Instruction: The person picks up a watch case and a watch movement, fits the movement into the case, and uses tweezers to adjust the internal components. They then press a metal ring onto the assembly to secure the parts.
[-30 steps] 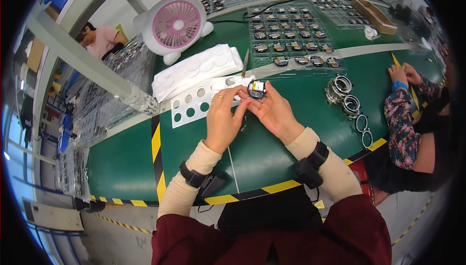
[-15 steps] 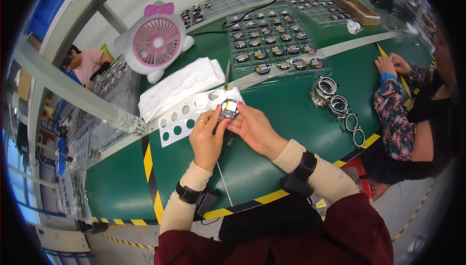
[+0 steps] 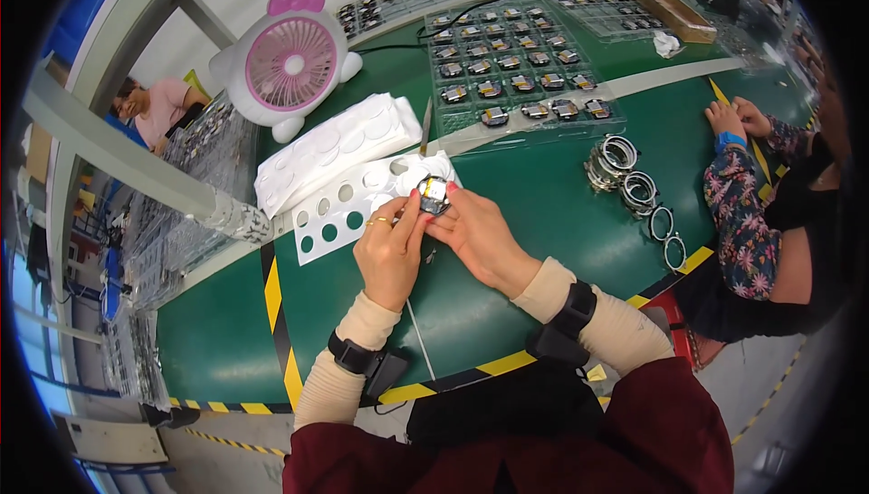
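Observation:
Between my two hands, over the green table, is a small round dark electronic module [image 3: 434, 194] with a silvery, yellow-edged block on its face. My left hand [image 3: 389, 254] pinches it at its left side with thumb and forefinger. From the right, my right hand [image 3: 484, 239] grips its other edge. Just behind lies a white sticker sheet [image 3: 319, 239] with rows of round cut-outs. A thicker stack of white sheets with round stickers [image 3: 339, 146] lies beyond it, and tweezers [image 3: 425, 128] rest at their right end.
Clear trays [image 3: 507, 64] of similar modules fill the far middle. Metal rings [image 3: 639, 194] stand in a row at right. A pink-and-white fan [image 3: 291, 64] sits behind the stickers. A grey post [image 3: 136, 164] rises at left. A co-worker's hands [image 3: 735, 118] are at far right.
The view has shifted slightly. Both hands still hold the module, which looks turned a little. The person at far left has raised their head.

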The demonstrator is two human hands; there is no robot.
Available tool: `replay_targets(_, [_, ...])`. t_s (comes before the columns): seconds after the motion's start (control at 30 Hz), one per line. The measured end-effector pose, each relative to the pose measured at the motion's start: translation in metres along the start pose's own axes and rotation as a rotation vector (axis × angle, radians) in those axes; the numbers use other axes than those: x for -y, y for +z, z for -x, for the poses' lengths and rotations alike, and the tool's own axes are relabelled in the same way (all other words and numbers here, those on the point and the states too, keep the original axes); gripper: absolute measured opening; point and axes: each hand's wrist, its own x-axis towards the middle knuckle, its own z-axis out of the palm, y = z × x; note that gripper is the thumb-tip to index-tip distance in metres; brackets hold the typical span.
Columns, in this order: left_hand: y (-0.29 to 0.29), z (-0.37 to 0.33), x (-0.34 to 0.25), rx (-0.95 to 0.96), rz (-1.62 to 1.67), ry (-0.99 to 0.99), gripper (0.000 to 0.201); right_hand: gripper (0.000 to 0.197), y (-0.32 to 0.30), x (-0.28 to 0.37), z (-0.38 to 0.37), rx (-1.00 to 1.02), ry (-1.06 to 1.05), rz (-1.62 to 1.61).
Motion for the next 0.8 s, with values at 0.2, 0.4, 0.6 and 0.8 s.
replay_targets(0.2, [0.002,0.002,0.001,-0.025,0.113,-0.060,0.025,0.027,0.000,0.002,-0.001,-0.016,0.005,0.027])
replay_targets(0.4, [0.000,0.001,-0.005,-0.106,0.500,-0.347,0.026,0.029,0.008,0.005,0.002,0.055,0.014,-0.033])
replay_targets(0.6, [-0.001,0.002,-0.001,-0.076,0.378,-0.239,0.025,0.030,0.002,0.002,0.001,0.065,0.013,-0.052])
replay_targets(0.8, [-0.001,0.001,0.005,-0.108,0.022,0.046,0.025,0.031,0.004,0.000,0.002,0.041,-0.049,0.078])
